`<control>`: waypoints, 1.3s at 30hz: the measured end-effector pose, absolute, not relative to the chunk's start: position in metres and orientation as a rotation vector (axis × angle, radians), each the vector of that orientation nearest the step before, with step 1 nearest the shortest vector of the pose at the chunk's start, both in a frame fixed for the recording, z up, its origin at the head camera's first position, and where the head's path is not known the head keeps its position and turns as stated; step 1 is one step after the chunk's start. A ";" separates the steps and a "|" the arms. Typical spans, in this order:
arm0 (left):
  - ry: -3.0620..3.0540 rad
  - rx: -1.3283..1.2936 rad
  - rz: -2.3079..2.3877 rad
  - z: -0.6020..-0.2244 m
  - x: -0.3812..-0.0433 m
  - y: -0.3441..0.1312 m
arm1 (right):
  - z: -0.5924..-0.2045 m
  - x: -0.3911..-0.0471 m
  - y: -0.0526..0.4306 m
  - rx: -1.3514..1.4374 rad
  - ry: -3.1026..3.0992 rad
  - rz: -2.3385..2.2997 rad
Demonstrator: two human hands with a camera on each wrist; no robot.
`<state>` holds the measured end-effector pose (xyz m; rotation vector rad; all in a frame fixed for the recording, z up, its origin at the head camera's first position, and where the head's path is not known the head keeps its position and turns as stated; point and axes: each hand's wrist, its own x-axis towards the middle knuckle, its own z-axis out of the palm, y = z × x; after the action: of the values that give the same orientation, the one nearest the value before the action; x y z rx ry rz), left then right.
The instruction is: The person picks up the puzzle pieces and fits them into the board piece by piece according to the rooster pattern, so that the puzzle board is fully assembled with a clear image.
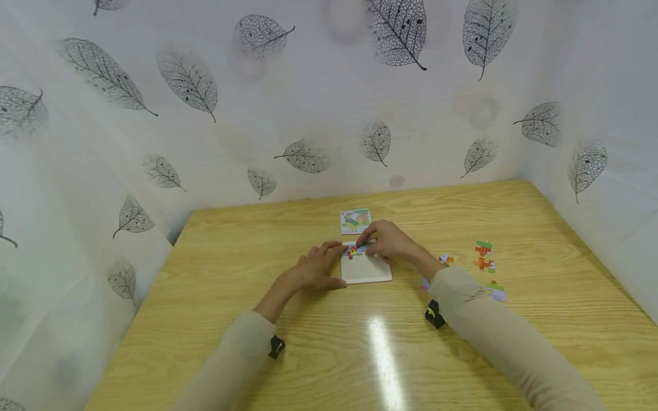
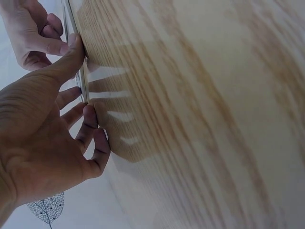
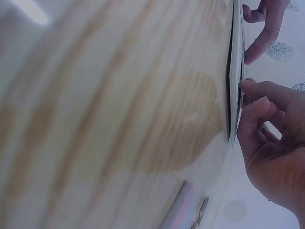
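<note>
A white puzzle tray (image 1: 366,271) lies on the table with a few colourful puzzle pieces (image 1: 352,252) along its far side. My left hand (image 1: 315,268) holds the tray at its left edge, thumb near the front corner and fingers at the far corner. From the left wrist view, the left hand's thumb (image 2: 71,55) and fingertips meet the thin tray edge. Over the far side of the tray, my right hand (image 1: 390,240) pinches a puzzle piece (image 1: 362,249) between thumb and forefinger, its fingers partly covering it.
Behind the tray lies a square picture card (image 1: 355,221). Loose puzzle pieces (image 1: 484,263) are scattered to the right, some partly behind the right forearm, and another piece (image 1: 496,291) lies closer. A leaf-print cloth (image 1: 319,103) hangs behind the wooden table (image 1: 247,251).
</note>
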<state>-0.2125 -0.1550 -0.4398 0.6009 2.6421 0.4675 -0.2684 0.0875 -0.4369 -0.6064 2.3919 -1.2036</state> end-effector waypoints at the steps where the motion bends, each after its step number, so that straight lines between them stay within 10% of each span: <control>1: 2.645 0.601 0.477 -0.441 -0.213 -0.155 | -0.437 -0.268 0.087 -0.608 2.389 -1.206; 39: 2.651 0.619 0.499 -0.433 -0.207 -0.153 | -0.429 -0.259 0.203 -0.452 2.313 -1.371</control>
<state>-0.2075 -0.1534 -0.4326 0.6190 2.6513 0.4987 -0.2587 0.2034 -0.4293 -0.4519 2.3128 -1.3707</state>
